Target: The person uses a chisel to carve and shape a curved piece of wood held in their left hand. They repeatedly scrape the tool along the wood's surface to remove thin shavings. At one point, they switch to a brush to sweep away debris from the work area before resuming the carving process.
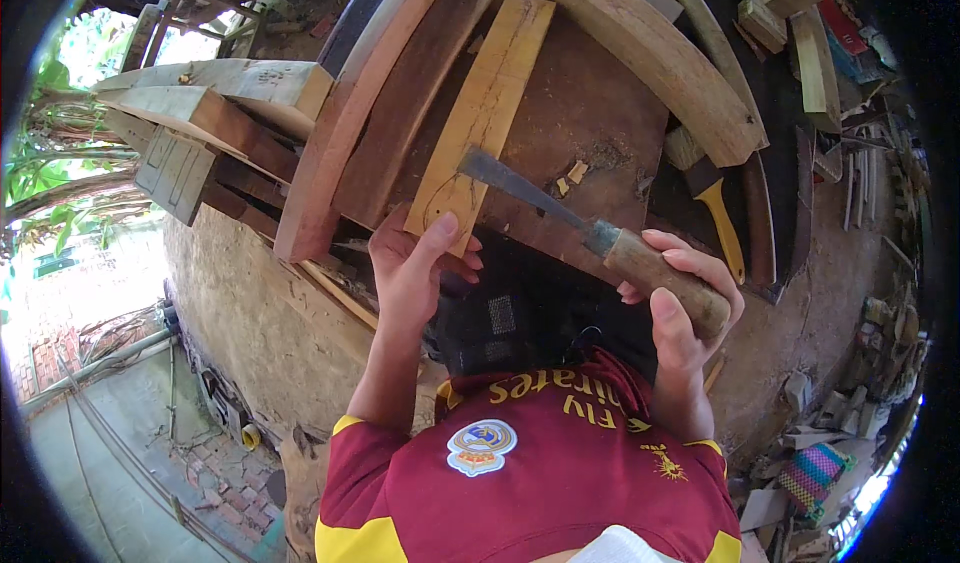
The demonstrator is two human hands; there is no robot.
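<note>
My left hand [425, 258] grips the near end of a yellowish wooden board [490, 88], thumb on top and fingers underneath. Dark lines are drawn along the board, with a curved outline near my thumb. In my right hand [690, 298] is a chisel [540, 198], its thick round wooden handle in my fingers. The flat metal blade points left, its tip over the board's right side; whether it touches the wood I cannot tell. A few small wood chips [572, 176] lie on the brown work surface [590, 103] to the right of the board.
Curved timber pieces [650, 58] lie at the far right, and a long reddish beam [345, 133] runs along the left. Thick planks [220, 88] stack beyond it. A yellow-handled brush [718, 218] lies at the right. Scrap wood [820, 73] is piled along the right edge.
</note>
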